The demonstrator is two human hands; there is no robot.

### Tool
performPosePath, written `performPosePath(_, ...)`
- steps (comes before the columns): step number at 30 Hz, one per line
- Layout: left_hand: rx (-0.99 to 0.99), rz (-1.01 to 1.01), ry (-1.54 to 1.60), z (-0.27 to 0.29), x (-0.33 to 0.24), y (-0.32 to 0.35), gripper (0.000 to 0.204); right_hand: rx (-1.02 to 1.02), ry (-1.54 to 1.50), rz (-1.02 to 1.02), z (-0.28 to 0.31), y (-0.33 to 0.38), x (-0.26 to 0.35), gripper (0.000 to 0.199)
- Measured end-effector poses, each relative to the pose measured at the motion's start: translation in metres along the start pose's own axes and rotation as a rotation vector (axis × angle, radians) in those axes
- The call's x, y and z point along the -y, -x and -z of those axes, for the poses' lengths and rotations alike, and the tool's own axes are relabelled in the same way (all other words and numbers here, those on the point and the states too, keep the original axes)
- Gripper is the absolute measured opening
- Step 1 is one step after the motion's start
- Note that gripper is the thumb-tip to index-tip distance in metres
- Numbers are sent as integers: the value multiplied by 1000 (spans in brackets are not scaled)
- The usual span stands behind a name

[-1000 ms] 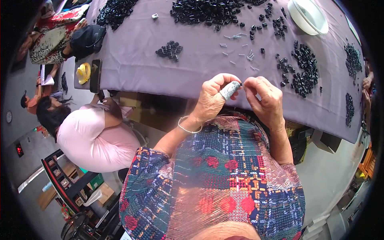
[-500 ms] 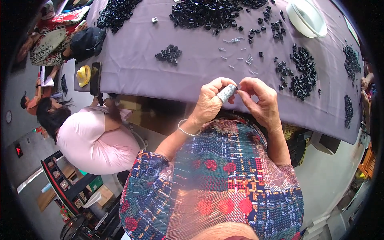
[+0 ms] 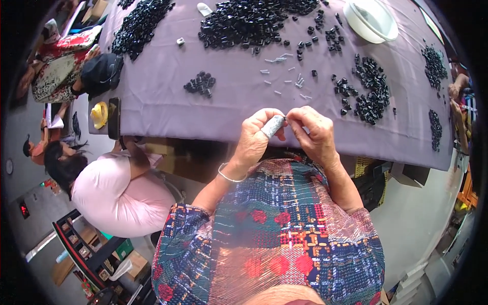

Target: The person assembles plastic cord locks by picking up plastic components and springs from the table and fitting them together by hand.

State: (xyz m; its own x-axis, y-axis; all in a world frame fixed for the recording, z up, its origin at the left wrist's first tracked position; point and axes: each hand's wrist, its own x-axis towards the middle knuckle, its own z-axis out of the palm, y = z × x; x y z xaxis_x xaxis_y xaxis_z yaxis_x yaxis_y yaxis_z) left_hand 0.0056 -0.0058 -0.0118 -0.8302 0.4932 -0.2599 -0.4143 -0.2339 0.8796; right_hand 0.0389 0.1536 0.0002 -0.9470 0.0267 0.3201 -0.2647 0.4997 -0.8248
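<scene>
"One small dark piece (image 3: 285,118) just above the frame's centre: which hand has it?"
"The left hand (image 3: 252,140); its tips, one digit in a grey wrap (image 3: 273,127), pinch the piece, which is mostly hidden."
"And the right hand (image 3: 316,134)?"
"Thumb and forefinger drawn together just beside it; I can't tell whether they grip anything."
"What lies about them?"
"Small silvery pieces (image 3: 300,81) above them, black parts (image 3: 377,91) heaped right of centre, a white bowl (image 3: 370,20) upper right."

Left hand (image 3: 253,136), right hand (image 3: 317,133) close together, fingers (image 3: 300,114) curled, tips nearly meeting; forearms (image 3: 346,187) angled inward.
</scene>
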Motion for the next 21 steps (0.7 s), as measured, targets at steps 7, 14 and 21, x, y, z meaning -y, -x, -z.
performPosePath(7,-48,71,188,1,6,-1,15,17,11,-1,-1,-3,-1,13)
performPosePath(14,68,29,384,11,7,-11,16,-343,561,-6,27,-34,-47,15)
performPosePath(21,49,29,364,11,7,-7,15,-226,916,-82,13,-47,-76,18)
